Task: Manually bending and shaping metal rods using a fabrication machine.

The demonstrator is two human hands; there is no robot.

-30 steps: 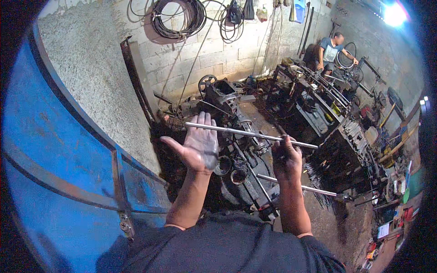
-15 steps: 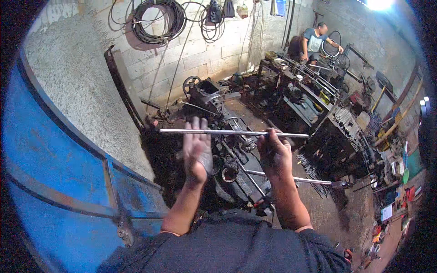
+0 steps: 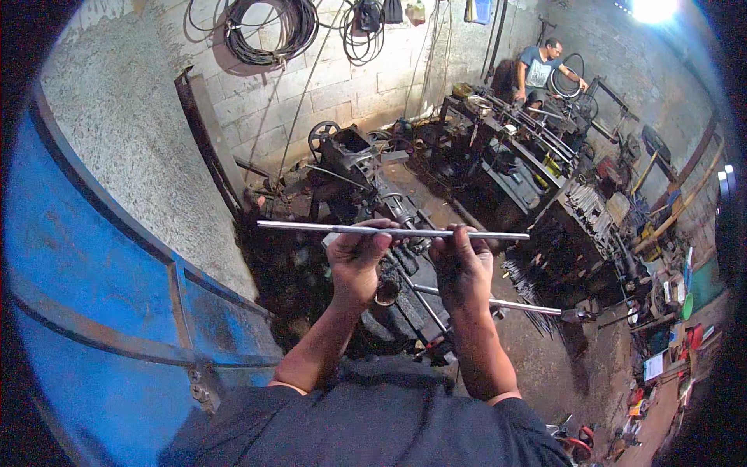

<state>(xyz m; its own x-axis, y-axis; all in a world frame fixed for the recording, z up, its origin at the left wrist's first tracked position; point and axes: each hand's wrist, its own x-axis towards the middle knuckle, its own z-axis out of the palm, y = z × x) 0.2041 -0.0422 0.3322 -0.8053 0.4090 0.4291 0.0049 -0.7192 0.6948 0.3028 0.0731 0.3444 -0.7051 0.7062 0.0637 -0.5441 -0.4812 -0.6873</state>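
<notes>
Mid-frame, the left hand (image 3: 356, 265), open-palmed a moment ago, now curls closed on the metal rod (image 3: 420, 233). The right hand (image 3: 465, 271) pinches it too, apparently giving two-handed support.

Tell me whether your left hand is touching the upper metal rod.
Touching. The head view shows the left hand gripping the upper metal rod, fingers and thumb against it with no gap visible.
</notes>
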